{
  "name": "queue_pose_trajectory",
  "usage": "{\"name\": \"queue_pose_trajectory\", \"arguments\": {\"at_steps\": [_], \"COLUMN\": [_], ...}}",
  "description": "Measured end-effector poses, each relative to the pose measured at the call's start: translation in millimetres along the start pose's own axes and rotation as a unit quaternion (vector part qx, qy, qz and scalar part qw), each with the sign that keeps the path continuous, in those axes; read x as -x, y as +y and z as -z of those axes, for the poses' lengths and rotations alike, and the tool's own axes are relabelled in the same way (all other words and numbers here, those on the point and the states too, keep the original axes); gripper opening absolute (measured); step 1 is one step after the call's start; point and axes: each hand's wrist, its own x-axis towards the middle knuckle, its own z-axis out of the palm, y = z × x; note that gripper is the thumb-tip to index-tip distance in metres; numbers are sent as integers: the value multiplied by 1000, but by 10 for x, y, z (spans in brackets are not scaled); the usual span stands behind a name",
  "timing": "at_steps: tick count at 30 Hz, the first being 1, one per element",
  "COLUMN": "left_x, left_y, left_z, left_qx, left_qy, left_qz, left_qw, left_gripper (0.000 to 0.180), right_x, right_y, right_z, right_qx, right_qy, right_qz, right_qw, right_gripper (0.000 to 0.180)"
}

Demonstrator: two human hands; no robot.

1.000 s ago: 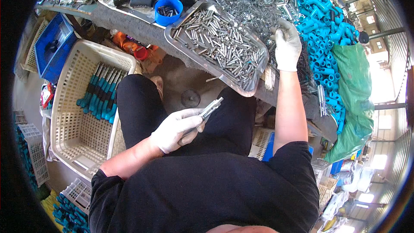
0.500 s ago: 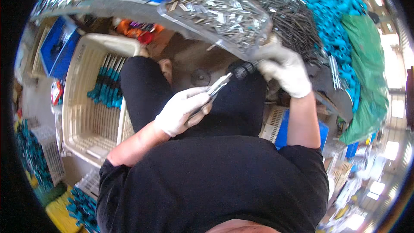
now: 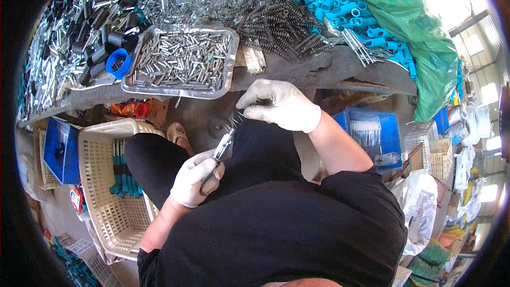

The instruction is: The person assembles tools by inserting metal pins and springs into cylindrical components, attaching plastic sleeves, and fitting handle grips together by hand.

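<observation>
My left hand (image 3: 195, 178), in a white glove, is closed round a slim metal shaft (image 3: 223, 144) with a dark lower part. The shaft points up and to the right over my lap. At its upper end is a thin coil spring (image 3: 236, 119). My right hand (image 3: 282, 106), also gloved, pinches the spring's upper end between thumb and fingers. Whether the spring sits inside the shaft or only touches its tip, I cannot tell. Just beyond my hands, a metal tray (image 3: 232, 53) full of small metal pins stands on the bench edge.
Dark springs (image 3: 281, 24), turquoise sleeves (image 3: 345, 8) and a blue ring-shaped cup (image 3: 118, 62) lie on the bench. A green sheet (image 3: 396, 26) hangs at right. A cream crate (image 3: 98, 218) with turquoise-handled tools stands left; a blue bin (image 3: 390, 141) with metal rods stands right.
The view has shifted, bringing more of the bench into sight. My right hand has a spring at the shaft's tip, where a blurred dark piece was before. My left hand keeps its hold.
</observation>
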Motion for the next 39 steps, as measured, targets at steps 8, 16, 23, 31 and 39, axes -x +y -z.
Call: {"name": "queue_pose_trajectory", "arguments": {"at_steps": [8, 16, 23, 31, 39], "left_x": [-167, -370, -460, -526, -460], "left_y": [-8, 52, 17, 44, -24], "left_z": [-58, -127, -81, -117, -82], "left_qx": [-38, -49, -36, -48, -20], "left_qy": [7, 7, -8, 0, 40], "left_qz": [35, 53, 77, 86, 50], "left_qw": [999, 997, 996, 995, 998], "left_gripper": [40, 38, 47, 55, 35], "right_x": [4, 28, 167, 132, -35], "right_y": [144, 298, 343, 372, 342], "right_z": [170, 53, -195, -122, 573], "right_qx": [36, -34, -180, -73, 75], "right_qy": [-41, -130, -118, -145, 185], "right_qz": [5, 28, -134, -127, -146], "right_qw": [999, 991, 967, 979, 969], "right_gripper": [20, 17, 17, 20, 21]}}
